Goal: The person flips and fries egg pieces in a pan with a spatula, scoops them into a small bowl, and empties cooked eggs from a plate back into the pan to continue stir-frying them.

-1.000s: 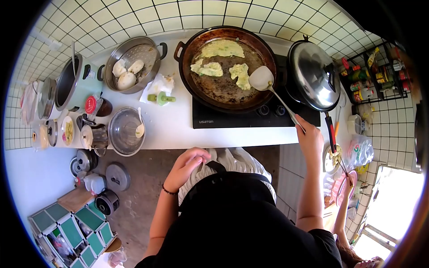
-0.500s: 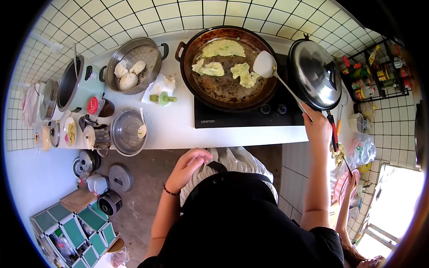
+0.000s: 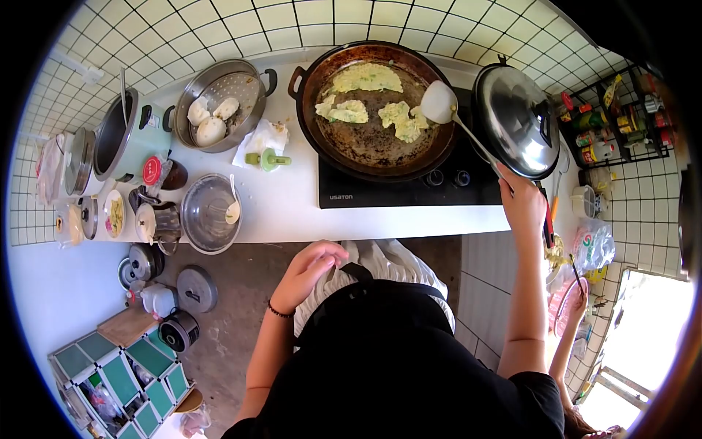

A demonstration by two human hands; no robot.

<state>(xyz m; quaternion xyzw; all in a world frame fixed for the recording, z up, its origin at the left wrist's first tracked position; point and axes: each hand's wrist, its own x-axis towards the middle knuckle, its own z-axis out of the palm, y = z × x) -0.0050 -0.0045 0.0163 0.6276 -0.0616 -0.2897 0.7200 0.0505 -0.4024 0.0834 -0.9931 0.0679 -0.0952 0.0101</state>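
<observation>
My right hand [image 3: 521, 199] is closed around the long handle of a spatula [image 3: 439, 102], whose pale blade sits over the right side of a large dark frying pan [image 3: 420, 164]. Green-flecked pancake pieces [image 3: 369, 77] lie in the pan: a long one at the back, a smaller piece [image 3: 344, 110] at left and a ragged one [image 3: 402, 121] close to the blade. Hanging by my waist in front of the counter, my left hand [image 3: 307, 271] holds nothing, its fingers loosely extended.
The pan stands on a black cooktop [image 3: 380, 197]. At right are a domed metal lid [image 3: 515, 121] and another person's hand [image 3: 578, 300] with a thin utensil. To the left stand a perforated steamer [image 3: 245, 121] with white buns, a metal bowl [image 3: 197, 212] and a pot [image 3: 150, 143].
My right hand and the spatula have shifted slightly right, bringing the blade away from the ragged pancake piece. The other person's utensil has changed angle. My left hand stays put.
</observation>
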